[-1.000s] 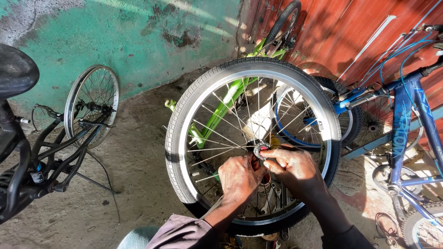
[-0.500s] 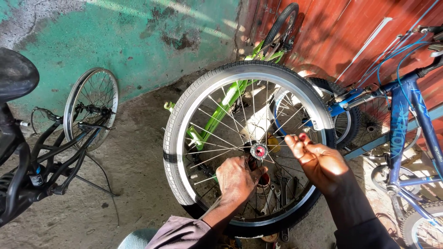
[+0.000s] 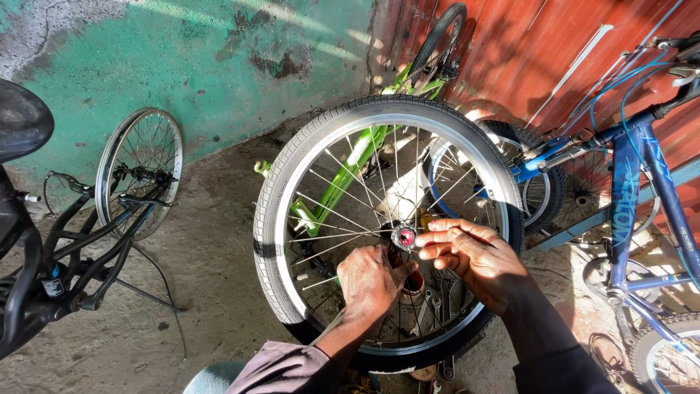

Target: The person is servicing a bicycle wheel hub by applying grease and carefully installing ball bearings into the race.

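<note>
A spoked bicycle wheel point(image 3: 292, 179) with a grey tyre and silver rim stands upright in front of me. At its centre is the hub point(image 3: 403, 237), reddish at the end. My left hand point(image 3: 372, 281) reaches through the spokes from below and grips the hub's near side. On the right, my right hand point(image 3: 474, 255) has its fingertips pinched at the hub's end; whether a small part lies between them I cannot tell.
A green bicycle frame point(image 3: 343, 182) leans behind the wheel against a teal wall. A blue bicycle point(image 3: 634, 190) stands at the right by a red metal wall. A black bicycle point(image 3: 44, 255) with a bare rim point(image 3: 138, 171) is at the left. Wrenches point(image 3: 430, 303) lie on the ground.
My right hand drew away from the hub to the right, then came back to its end. The wheel shifted slightly. My left hand stayed at the hub.
</note>
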